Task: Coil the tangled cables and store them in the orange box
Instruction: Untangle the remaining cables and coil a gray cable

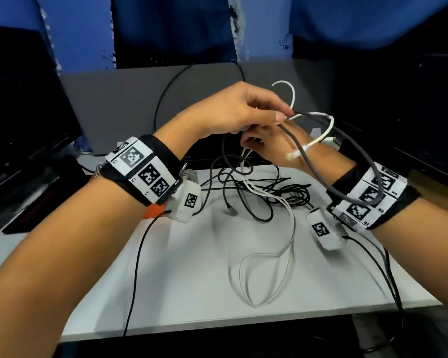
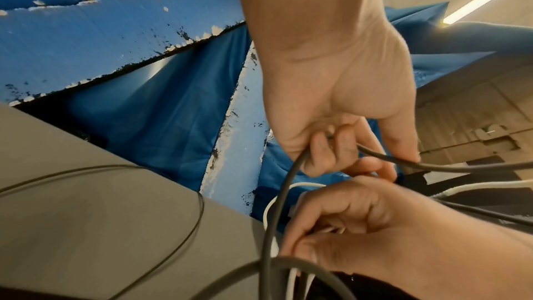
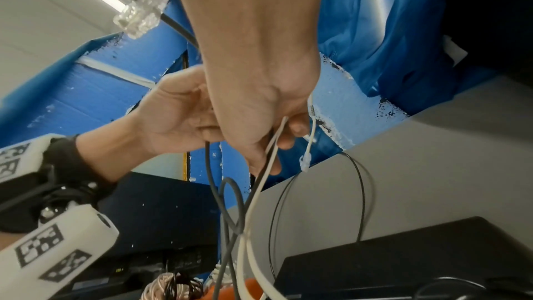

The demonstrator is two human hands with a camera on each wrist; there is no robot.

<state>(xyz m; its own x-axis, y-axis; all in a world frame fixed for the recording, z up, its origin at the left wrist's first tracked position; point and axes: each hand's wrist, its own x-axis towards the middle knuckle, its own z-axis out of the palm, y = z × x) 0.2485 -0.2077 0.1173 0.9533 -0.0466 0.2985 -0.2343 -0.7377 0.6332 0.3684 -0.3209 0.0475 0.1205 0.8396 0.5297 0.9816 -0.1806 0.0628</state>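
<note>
Both hands are raised above the white table point(image 1: 192, 267), close together, with the tangled cables between them. The left hand point(image 1: 233, 112) pinches the grey cable point(image 1: 305, 161) between thumb and curled fingers; the left wrist view shows that cable point(image 2: 277, 202) running out of its closed fingers point(image 2: 326, 145). The grey cable loops over the right wrist, across the marker band point(image 1: 367, 197).

The right hand point(image 1: 277, 146) sits just beneath the left hand and is largely hidden by it in the head view. In the right wrist view its fingers point(image 3: 288, 131) are curled round a white cable point(image 3: 259, 191) and a dark strand; which dark strand cannot be told. A clear plug point(image 1: 294, 155) on a white cable lies over the back of the right hand.

Below the hands, on the table, lies the rest of the tangle point(image 1: 264, 192): thin black cables and 1 long white loop point(image 1: 269, 267) reaching toward the table's near edge. The strands blur where they cross, so their number is unclear.

The orange box point(image 1: 153, 214) lies left of the tangle, almost wholly hidden behind the left wrist; only a sliver shows. Its contents are hard to make out; the right wrist view catches an orange patch point(image 3: 251, 289) beside a coiled bundle point(image 3: 170, 286), cut off by the frame.
</note>
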